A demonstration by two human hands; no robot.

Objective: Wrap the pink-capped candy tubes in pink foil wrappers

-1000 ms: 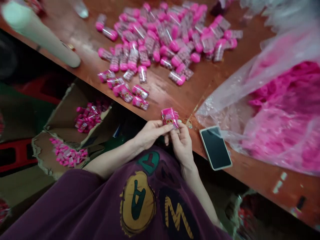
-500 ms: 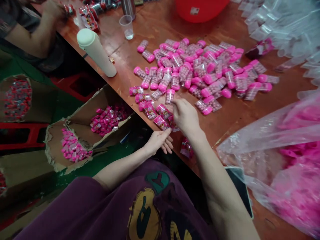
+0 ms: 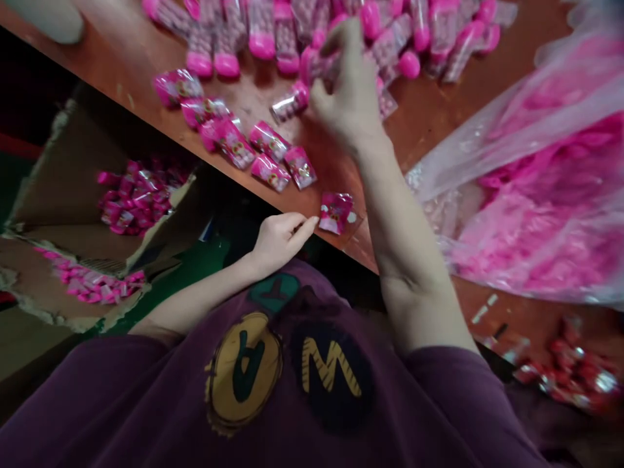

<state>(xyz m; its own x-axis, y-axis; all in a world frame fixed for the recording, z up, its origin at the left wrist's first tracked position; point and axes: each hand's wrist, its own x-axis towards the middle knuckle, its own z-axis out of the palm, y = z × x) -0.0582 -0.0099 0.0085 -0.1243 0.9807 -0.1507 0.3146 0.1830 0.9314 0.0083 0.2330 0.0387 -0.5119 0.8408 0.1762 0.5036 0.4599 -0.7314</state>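
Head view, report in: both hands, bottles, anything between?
Right hand at pink-capped bottles, grip blurred. Left hand at table edge, beside pink packet. Wrapped bottles between left hand and pink-capped bottles.

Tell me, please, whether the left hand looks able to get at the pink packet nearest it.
Probably yes: the left hand has its fingertips right beside the pink packet, with nothing visible between them, and the right forearm lies beyond the packet.
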